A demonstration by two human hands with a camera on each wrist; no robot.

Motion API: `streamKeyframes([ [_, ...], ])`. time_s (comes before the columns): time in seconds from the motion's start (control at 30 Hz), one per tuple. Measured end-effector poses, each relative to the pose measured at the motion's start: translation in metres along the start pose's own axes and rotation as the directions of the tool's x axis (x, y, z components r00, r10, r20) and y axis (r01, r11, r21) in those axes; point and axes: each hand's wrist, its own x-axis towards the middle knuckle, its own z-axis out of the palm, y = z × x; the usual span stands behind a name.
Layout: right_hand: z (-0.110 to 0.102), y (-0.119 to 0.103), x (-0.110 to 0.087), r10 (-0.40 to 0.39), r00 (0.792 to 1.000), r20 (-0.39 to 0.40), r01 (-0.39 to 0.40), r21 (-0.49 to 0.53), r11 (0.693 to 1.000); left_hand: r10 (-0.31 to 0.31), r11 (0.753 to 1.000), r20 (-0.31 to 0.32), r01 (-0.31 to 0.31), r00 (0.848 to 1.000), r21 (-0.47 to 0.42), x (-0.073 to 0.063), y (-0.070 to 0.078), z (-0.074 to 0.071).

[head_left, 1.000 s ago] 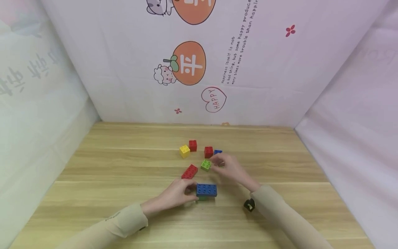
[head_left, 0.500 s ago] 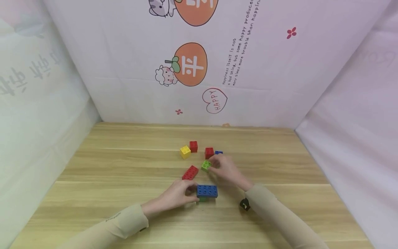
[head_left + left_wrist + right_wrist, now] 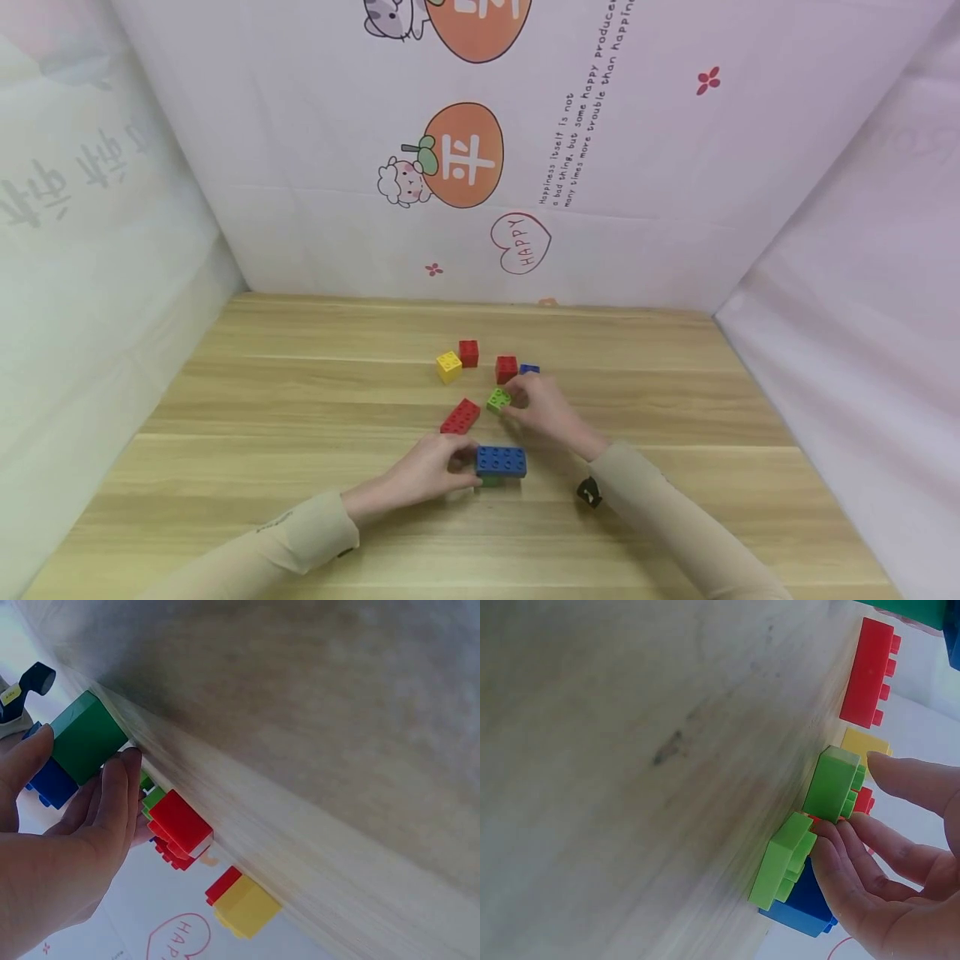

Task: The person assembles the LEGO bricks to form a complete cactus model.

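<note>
My left hand grips a stack made of a blue eight-stud building brick on top of a dark green brick, with thumb and fingers at its left end. Farther forward, my right hand has thumb and fingertips at opposite ends of a light green four-stud brick, pinching it low over the table. A second light green brick lies beside these fingertips and is hidden under the hand in the head view. Just left of the pinched brick lies a long red brick.
Toward the back are a yellow brick, a red brick, another red brick and a partly covered blue brick. A small black device sits by the right cuff. White printed cloth walls the wooden table.
My right hand has moved slightly left and closed in on the light green brick, then stayed there. The left hand keeps holding the stack in place.
</note>
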Motion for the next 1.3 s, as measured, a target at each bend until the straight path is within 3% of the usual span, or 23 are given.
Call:
streamKeyframes([
  [0.73,0.004,-0.002,0.005,0.072,0.997,0.015,-0.071,-0.035,0.997,-0.007,1.0,0.003,0.007,1.0,0.005,0.003,0.0,0.001],
  [1.3,-0.002,-0.008,-0.007,0.003,0.999,-0.041,-0.005,-0.043,0.999,0.008,1.0,-0.004,-0.008,1.0,0.009,0.001,0.0,0.0],
])
